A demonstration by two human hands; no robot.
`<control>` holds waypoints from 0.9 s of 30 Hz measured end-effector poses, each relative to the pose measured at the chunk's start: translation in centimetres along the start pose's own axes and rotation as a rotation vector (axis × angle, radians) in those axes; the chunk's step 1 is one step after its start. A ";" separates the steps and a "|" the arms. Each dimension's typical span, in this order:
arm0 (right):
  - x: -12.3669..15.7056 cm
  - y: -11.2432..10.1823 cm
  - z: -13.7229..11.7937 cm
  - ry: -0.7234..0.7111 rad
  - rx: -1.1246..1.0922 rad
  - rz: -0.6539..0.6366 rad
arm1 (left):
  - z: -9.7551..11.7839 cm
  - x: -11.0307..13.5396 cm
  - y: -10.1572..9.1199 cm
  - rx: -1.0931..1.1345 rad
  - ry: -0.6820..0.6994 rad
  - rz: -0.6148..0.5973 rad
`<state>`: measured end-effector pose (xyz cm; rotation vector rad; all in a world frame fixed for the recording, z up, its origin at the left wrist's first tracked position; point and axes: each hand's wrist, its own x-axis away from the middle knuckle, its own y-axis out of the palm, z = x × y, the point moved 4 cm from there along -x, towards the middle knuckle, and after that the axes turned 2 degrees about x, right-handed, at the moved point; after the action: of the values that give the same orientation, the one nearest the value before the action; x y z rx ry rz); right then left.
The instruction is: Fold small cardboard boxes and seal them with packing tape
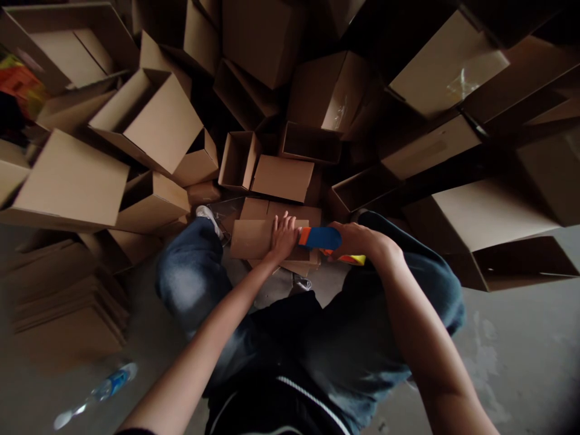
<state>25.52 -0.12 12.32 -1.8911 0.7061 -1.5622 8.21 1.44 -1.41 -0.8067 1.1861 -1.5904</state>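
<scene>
Between my legs lies a cardboard box [251,238] with its flaps folded over. My left hand [284,235] presses flat on top of it, fingers stretched out and slightly apart. In my right hand [356,238] is a tape dispenser [321,238], blue and orange with a yellow part at its lower side. Its front end rests at the box's right side, close to my left fingers. The right fingers are wrapped round the dispenser and partly hidden behind it.
Open cardboard boxes [163,121] are heaped in front and on both sides. Flattened cardboard sheets [67,308] are stacked on the left. A plastic bottle [113,382] lies on the grey floor [502,350] at lower left. My bent knees flank the box.
</scene>
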 end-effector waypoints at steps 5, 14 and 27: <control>0.0 0.0 -0.1 0.012 0.007 -0.009 | 0.3 0.2 -0.1 0.027 0.018 0.001; -0.3 0.3 -0.1 0.003 0.010 -0.014 | -0.1 0.6 0.0 0.007 0.016 0.027; 0.3 -0.2 -0.7 0.025 0.017 -0.038 | 0.3 0.4 0.0 -0.029 0.012 -0.020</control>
<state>24.92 -0.28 12.73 -1.8863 0.6693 -1.6124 8.35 0.99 -1.31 -0.8309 1.2158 -1.5993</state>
